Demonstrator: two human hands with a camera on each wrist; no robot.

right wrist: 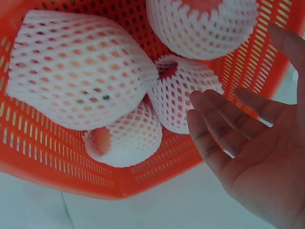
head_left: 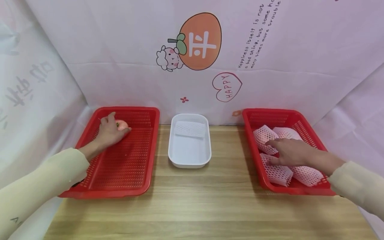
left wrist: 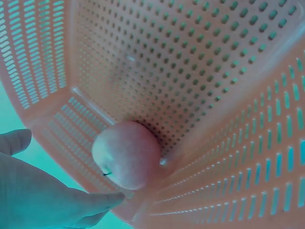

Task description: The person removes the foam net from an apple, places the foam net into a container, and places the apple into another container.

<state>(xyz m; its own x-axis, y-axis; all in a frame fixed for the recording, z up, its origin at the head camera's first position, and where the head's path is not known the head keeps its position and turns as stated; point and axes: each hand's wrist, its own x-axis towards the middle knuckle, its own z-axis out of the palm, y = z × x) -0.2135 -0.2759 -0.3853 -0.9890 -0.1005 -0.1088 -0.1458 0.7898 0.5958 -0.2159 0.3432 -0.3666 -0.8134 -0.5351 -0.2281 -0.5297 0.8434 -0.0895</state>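
A pinkish apple lies in the far part of the left red basket. My left hand is beside it, thumb and fingers spread. In the left wrist view the apple sits in a basket corner, and a gap shows between it and most of the left hand. Over the right red basket, my right hand hovers with fingers extended. Several fruits in white foam nets lie under and around it. The right wrist view shows the right hand near one netted fruit; contact cannot be told.
Between the baskets stands a white tray with an empty-looking foam net at its far end. All three containers are on a wooden table. A printed white cloth hangs behind them.
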